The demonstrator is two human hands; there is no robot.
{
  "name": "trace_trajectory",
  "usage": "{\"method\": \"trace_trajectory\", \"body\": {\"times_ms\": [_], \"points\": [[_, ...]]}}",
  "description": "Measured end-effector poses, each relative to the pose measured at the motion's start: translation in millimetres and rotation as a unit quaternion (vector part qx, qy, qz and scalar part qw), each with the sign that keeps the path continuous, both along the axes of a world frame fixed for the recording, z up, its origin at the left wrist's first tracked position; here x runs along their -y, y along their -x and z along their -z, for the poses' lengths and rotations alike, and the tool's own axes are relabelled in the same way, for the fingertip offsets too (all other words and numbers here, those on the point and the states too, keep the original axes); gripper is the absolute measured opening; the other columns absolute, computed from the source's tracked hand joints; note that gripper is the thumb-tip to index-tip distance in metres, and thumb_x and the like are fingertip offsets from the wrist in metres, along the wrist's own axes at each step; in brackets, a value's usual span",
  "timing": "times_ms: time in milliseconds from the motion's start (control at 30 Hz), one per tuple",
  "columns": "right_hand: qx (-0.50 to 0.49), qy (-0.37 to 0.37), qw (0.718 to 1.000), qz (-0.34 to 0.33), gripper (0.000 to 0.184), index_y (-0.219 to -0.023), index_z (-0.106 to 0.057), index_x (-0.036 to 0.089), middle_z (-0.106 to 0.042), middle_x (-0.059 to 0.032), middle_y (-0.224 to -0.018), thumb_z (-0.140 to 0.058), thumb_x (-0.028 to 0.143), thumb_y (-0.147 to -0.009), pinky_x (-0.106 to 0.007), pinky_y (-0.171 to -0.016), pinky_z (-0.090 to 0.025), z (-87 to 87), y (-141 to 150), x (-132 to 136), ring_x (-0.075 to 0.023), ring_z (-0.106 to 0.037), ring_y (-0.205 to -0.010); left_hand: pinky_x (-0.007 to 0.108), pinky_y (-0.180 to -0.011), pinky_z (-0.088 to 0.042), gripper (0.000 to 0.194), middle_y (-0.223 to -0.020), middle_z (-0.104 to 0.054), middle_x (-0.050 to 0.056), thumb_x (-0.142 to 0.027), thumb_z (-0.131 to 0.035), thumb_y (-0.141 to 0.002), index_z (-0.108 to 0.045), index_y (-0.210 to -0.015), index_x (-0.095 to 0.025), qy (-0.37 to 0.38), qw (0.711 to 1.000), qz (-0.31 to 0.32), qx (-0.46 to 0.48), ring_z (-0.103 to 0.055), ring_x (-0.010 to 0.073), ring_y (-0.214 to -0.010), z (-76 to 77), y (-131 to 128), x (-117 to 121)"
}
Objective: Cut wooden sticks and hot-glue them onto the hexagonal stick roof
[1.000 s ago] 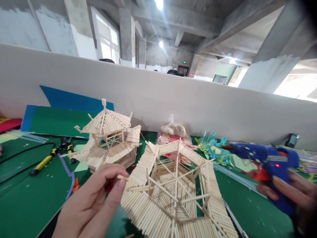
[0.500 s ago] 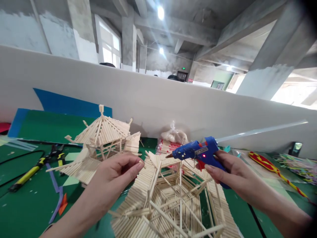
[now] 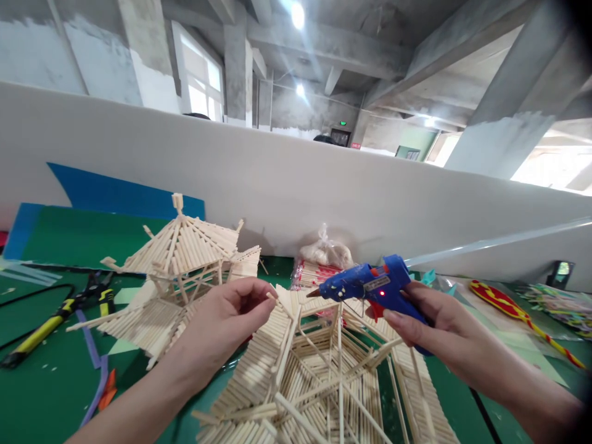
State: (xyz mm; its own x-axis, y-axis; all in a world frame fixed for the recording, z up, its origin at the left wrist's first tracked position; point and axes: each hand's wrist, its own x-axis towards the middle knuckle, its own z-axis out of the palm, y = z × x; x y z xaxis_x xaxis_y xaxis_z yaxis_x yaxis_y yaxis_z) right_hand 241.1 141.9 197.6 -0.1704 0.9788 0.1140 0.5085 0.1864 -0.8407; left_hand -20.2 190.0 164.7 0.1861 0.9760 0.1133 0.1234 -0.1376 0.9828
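Note:
My right hand [image 3: 439, 324] grips a blue glue gun [image 3: 370, 285], its red trigger under the fingers and its nozzle pointing left. A small red light glows on its side. The thumb and fingertips of my left hand [image 3: 240, 308] are pinched on a short wooden stick [image 3: 276, 298], mostly hidden by the fingers, a little left of the nozzle. Below both hands stands an open six-sided frame of wooden sticks [image 3: 340, 370], with slatted panels round it. A second stick model, a pavilion with a pointed roof [image 3: 180, 246], stands behind my left forearm.
Yellow-handled pliers [image 3: 39, 333], purple strips [image 3: 98, 388] and an orange scrap [image 3: 108, 388] lie at left on the green table. Behind the frame are a tied plastic bag [image 3: 326, 253] and bundled sticks. A red-yellow ornament [image 3: 497, 299] lies right; a white partition [image 3: 277, 185] stands behind.
The view has shifted slightly, the pavilion sliding left in the picture. My left fingertips sit a little higher and closer to the frame's corner. Both grips stay the same.

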Motion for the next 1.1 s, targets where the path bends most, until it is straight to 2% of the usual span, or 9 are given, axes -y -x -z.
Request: {"method": "trace_trajectory", "body": {"times_ms": [233,467,633,700,833,967,1100], "points": [[0.001,-0.007,1.000,0.022,0.023,-0.083,-0.056,0.020,-0.058,-0.0050,-0.087,-0.053,0.042,-0.079,-0.035,-0.069,-0.044,-1.8,-1,1,-0.0221,-0.053,-0.082,0.018,-0.048,-0.034,0.005,-0.060,-0.051,-0.004,-0.024,-0.061,-0.070,-0.060,-0.073,-0.019,-0.011,1.000,-0.004,0.020,-0.045,0.0084,-0.053,-0.9,-5,2],[-0.011,-0.021,1.000,0.013,0.023,-0.096,-0.056,0.021,-0.060,-0.0045,-0.090,-0.053,0.038,-0.081,-0.035,-0.072,-0.044,-9.3,9,1,-0.0211,-0.055,-0.083,0.019,-0.048,-0.035,0.004,-0.060,-0.056,-0.002,-0.022,-0.063,-0.069,-0.062,-0.066,-0.019,-0.030,0.999,-0.009,-0.016,-0.047,0.0094,-0.054,-6.0,-7,5],[-0.014,-0.071,0.997,0.038,0.017,-0.089,-0.059,0.021,-0.061,-0.0034,-0.087,-0.055,0.035,-0.080,-0.032,-0.068,-0.046,-12.5,17,0,-0.0194,-0.056,-0.080,0.022,-0.060,-0.044,0.007,-0.067,-0.064,0.001,-0.024,-0.066,-0.068,-0.068,-0.075,-0.022,0.048,0.994,0.010,0.098,-0.057,0.0131,-0.066,-0.4,-5,5],[-0.025,-0.079,0.995,0.053,0.018,-0.091,-0.058,0.021,-0.062,-0.0035,-0.086,-0.058,0.033,-0.077,-0.032,-0.066,-0.047,-13.9,20,-1,-0.0197,-0.057,-0.078,0.022,-0.060,-0.045,0.010,-0.065,-0.065,0.001,-0.025,-0.068,-0.067,-0.070,-0.077,-0.022,0.085,0.987,0.002,0.135,-0.057,0.0130,-0.064,1.8,-6,3],[-0.083,-0.032,0.993,0.078,0.022,-0.090,-0.056,0.020,-0.064,-0.0024,-0.083,-0.064,0.029,-0.072,-0.029,-0.062,-0.049,-17.3,31,-7,-0.0179,-0.060,-0.073,0.017,-0.055,-0.044,0.008,-0.061,-0.065,0.000,-0.023,-0.072,-0.063,-0.071,-0.071,-0.020,0.133,0.968,-0.001,0.214,-0.054,0.0093,-0.059,-3.4,-13,0],[-0.174,0.020,0.983,0.057,0.029,-0.091,-0.054,0.018,-0.065,-0.0033,-0.084,-0.067,0.030,-0.068,-0.027,-0.062,-0.048,-18.9,46,-16,-0.0158,-0.059,-0.071,0.014,-0.059,-0.044,0.009,-0.066,-0.067,0.002,-0.020,-0.073,-0.061,-0.072,-0.070,-0.016,0.161,0.949,0.063,0.265,-0.055,0.0072,-0.061,-14.1,-23,1],[-0.188,0.012,0.981,0.042,0.034,-0.089,-0.052,0.019,-0.066,-0.0024,-0.082,-0.072,0.030,-0.063,-0.031,-0.067,-0.049,-18.7,59,-19,-0.0164,-0.060,-0.072,0.011,-0.054,-0.042,0.011,-0.059,-0.062,-0.001,-0.022,-0.073,-0.064,-0.071,-0.072,-0.014,0.170,0.938,0.100,0.284,-0.052,0.0049,-0.057,-21.0,-31,3]]}}
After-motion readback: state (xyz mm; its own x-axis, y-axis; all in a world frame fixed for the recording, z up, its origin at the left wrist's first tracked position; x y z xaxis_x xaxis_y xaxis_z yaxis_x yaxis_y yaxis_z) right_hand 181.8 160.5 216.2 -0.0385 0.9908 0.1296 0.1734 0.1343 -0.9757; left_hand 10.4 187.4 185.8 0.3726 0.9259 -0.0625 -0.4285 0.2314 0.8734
